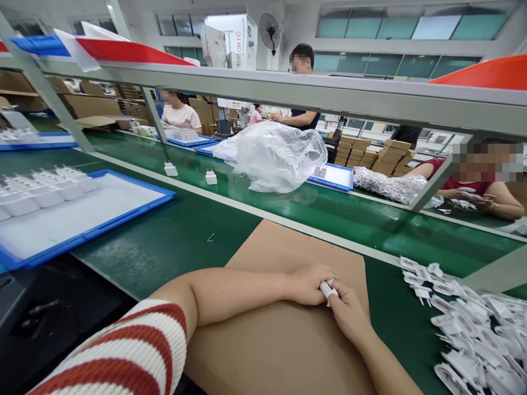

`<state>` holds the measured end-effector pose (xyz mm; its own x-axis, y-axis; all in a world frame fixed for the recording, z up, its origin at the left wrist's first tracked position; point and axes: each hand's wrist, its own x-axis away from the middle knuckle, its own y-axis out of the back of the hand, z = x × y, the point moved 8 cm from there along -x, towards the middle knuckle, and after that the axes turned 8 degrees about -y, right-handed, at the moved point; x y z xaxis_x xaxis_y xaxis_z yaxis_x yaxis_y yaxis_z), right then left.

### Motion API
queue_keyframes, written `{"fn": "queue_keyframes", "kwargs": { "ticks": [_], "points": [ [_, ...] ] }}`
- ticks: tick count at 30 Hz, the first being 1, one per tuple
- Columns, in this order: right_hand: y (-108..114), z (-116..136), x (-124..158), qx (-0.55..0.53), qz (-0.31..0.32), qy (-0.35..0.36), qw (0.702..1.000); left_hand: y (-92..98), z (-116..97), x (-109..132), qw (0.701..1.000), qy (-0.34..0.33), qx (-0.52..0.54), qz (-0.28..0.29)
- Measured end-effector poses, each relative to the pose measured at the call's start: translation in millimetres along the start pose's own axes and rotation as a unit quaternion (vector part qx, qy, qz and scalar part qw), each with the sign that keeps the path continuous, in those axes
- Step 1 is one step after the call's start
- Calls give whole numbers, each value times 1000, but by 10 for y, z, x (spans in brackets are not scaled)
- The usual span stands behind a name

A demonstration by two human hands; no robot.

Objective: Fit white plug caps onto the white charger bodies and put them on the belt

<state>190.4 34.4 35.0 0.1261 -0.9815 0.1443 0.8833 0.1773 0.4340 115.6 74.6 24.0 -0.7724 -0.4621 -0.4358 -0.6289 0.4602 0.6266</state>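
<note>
My left hand [310,285] and my right hand [349,310] meet over a brown cardboard sheet [263,354]. Between them shows a small white piece [329,289], mostly covered by fingers; whether it is a plastic part or a wrap on a finger I cannot tell. The left fingers are curled inward and their tips are hidden. My right thumb and fingers are closed at the white piece. To the right of the sheet lies a loose pile of white plastic plug parts [473,323], some with pins showing.
At left, a blue-rimmed tray [135,214] holds rows of white plug adapters [45,189]. Beyond a pale rail, two adapters [211,177] and a clear plastic bag [280,156] lie on the green surface. A shelf beam [263,90] crosses above. Co-workers sit opposite; one at right [473,189] handles white parts.
</note>
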Motion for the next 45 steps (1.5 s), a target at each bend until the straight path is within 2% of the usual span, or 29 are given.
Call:
{"fn": "queue_keyframes", "kwargs": {
  "ticks": [5, 13, 23, 35, 45],
  "points": [
    [3, -12, -5, 7, -2, -1, 1000, 9, -40, -3, 1000, -26, -2, -8],
    [-10, -83, -28, 14, 5, -4, 1000, 15, -46, -7, 1000, -12, -1, -1],
    [-1, -25, -7, 9, 5, -2, 1000, 25, -83, -10, 999, -31, -4, -2],
    [6, -33, -9, 9, 3, 0, 1000, 23, -73, -10, 1000, -4, -7, 7],
    [0, -37, -17, 3, 2, 9, 1000, 17, -59, -9, 1000, -7, -12, 7]
  ]
}}
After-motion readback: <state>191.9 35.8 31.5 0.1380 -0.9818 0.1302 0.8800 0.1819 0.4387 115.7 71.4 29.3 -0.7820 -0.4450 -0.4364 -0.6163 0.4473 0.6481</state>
